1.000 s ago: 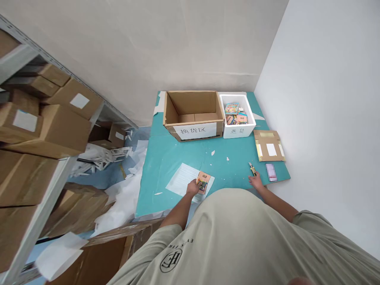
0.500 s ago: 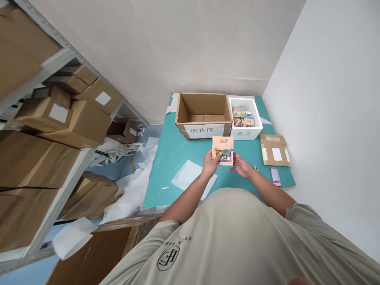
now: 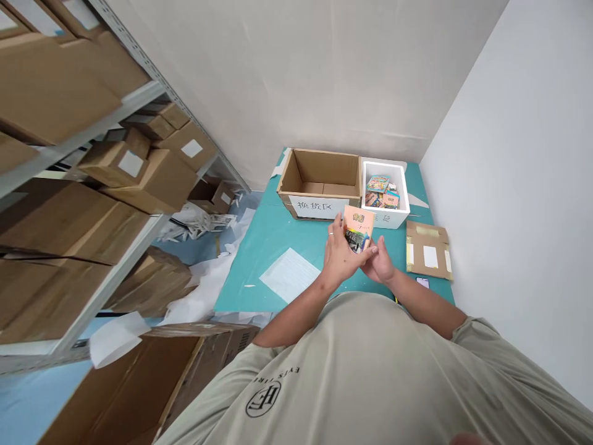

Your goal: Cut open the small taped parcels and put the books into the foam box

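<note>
A pink packet [image 3: 357, 224] with a dark picture on its lower half is held up in front of the two boxes. My left hand [image 3: 341, 254] grips it from the left and below, fingers behind its left edge and thumb across its bottom. Close against its lower right side is my right hand [image 3: 380, 262], fingers curled and partly hidden behind the left thumb; it seems to support the packet from beneath. Behind stand a cardboard box [image 3: 319, 207] with a handwritten label and a white foam box [image 3: 406, 196] holding several colourful packets.
The green table [image 3: 252, 262] bears a white sheet [image 3: 290, 275], a flat cardboard parcel [image 3: 428, 247] and a phone [image 3: 422, 282], partly hidden by my right arm. Shelves with cardboard boxes [image 3: 152, 179] rise on the left. Walls stand behind and to the right.
My left hand has turned over the packet's lower part and tilted it. My right hand has come in from the right to meet the packet. The view has shifted slightly.
</note>
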Available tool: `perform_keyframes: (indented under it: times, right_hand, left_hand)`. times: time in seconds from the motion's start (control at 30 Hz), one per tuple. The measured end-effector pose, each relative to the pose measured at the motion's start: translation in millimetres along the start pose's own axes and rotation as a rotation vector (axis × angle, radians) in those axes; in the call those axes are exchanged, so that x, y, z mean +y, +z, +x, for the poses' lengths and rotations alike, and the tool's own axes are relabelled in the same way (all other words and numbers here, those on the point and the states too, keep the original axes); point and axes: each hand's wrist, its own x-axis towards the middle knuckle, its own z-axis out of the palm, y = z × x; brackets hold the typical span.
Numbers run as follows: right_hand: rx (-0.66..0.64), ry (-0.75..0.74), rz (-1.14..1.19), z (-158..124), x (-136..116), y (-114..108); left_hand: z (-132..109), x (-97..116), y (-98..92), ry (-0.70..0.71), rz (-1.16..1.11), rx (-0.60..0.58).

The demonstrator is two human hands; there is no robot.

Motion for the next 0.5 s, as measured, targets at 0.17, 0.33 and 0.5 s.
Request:
perform_keyframes:
  times: [0.17, 0.33, 0.5]
  right_hand:
    - [-0.076, -0.027, -0.008, -3.8, -14.6, -9.1]
    - [-0.082, -0.018, 0.012, -4.7, -30.4, -36.7]
    - [-0.061, -0.046, 0.039, -6.7, -43.3, -72.7]
  left_hand:
    - [0.7, 18.0, 13.4, 0.000, -0.005, 0.002]
    - [8.5, 25.7, 17.5, -0.055, -0.173, -0.040]
    - [16.2, 26.4, 19.3, -0.256, -0.527, -0.141]
